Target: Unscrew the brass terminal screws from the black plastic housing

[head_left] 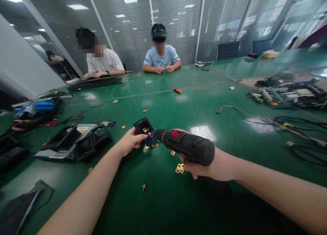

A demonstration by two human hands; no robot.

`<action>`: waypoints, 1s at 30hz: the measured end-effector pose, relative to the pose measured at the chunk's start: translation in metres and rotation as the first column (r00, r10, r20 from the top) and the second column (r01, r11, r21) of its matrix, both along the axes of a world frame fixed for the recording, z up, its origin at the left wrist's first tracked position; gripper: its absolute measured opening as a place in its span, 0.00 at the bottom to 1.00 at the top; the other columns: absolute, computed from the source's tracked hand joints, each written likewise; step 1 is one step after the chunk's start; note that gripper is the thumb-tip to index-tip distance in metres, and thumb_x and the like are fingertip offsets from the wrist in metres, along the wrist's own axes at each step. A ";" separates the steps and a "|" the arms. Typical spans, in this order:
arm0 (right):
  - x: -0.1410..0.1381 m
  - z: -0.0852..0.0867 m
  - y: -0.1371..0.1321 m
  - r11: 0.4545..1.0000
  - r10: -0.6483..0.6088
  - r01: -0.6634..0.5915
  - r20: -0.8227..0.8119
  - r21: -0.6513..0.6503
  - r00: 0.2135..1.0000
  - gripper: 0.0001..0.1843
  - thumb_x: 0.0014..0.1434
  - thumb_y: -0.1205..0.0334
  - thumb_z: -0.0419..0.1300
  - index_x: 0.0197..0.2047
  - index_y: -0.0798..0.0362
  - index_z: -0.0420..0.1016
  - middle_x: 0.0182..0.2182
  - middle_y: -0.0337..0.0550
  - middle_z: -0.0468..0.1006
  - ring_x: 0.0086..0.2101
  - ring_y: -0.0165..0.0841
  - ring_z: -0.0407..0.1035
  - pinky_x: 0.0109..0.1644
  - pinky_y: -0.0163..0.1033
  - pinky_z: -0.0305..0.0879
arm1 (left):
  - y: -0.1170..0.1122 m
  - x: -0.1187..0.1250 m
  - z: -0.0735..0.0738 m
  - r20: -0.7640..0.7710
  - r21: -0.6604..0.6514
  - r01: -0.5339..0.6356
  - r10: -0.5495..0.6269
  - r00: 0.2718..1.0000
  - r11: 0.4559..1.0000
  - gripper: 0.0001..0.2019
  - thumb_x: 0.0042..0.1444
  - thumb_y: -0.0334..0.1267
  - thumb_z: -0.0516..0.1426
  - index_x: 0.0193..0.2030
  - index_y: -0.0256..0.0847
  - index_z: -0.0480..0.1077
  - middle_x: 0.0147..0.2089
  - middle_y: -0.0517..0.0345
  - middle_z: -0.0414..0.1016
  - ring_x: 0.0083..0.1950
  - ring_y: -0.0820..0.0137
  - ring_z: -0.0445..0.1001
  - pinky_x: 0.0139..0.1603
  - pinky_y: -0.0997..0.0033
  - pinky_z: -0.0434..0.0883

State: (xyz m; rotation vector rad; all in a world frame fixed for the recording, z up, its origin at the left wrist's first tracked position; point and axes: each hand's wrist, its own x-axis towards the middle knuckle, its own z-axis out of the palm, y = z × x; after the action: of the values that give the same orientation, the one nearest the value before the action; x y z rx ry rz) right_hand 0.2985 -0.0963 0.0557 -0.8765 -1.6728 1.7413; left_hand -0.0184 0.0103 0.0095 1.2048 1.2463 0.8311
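My left hand (pixel 130 140) is closed on a small black plastic socket part (pixel 144 129) with brass contacts inside, holding it tilted just above the green table (pixel 163 201). My right hand (pixel 201 163) is wrapped round a black electric screwdriver (pixel 187 146) with a red switch; its tip points left into the part. Several loose brass pieces lie on the table under and near my hands, among them a brass clip (pixel 180 168) and a small screw (pixel 144 187).
Black housings and a grey panel (pixel 74 141) lie to the left. Cables (pixel 293 126) and a circuit board (pixel 291 95) are at the right. An orange-handled screwdriver (pixel 176 90) lies mid-table. Two people sit at the far side.
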 end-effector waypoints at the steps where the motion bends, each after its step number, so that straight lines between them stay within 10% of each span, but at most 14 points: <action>1: 0.000 0.000 0.000 1.000 0.003 -0.003 0.004 0.001 1.000 0.59 0.55 0.73 0.66 0.80 0.45 0.35 0.34 0.38 0.75 0.22 0.27 0.72 0.24 0.31 0.70 | 0.000 0.000 0.000 0.001 -0.001 -0.001 0.001 1.000 1.000 0.25 0.44 0.39 0.72 0.47 0.40 0.68 0.24 0.69 0.62 0.21 0.79 0.57 0.21 0.81 0.48; 30: 0.000 0.002 0.000 1.000 0.012 -0.012 0.004 0.005 1.000 0.59 0.55 0.74 0.65 0.80 0.45 0.36 0.33 0.36 0.74 0.22 0.28 0.73 0.25 0.32 0.72 | -0.001 0.003 0.003 0.000 0.004 -0.018 0.018 1.000 1.000 0.25 0.43 0.39 0.72 0.46 0.40 0.69 0.27 0.67 0.65 0.22 0.80 0.57 0.20 0.81 0.48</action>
State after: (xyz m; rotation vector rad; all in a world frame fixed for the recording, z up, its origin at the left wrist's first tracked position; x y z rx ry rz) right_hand 0.2989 -0.0964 0.0581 -0.8696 -1.6880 1.7439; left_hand -0.0158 0.0092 0.0121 1.1983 1.2572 0.8471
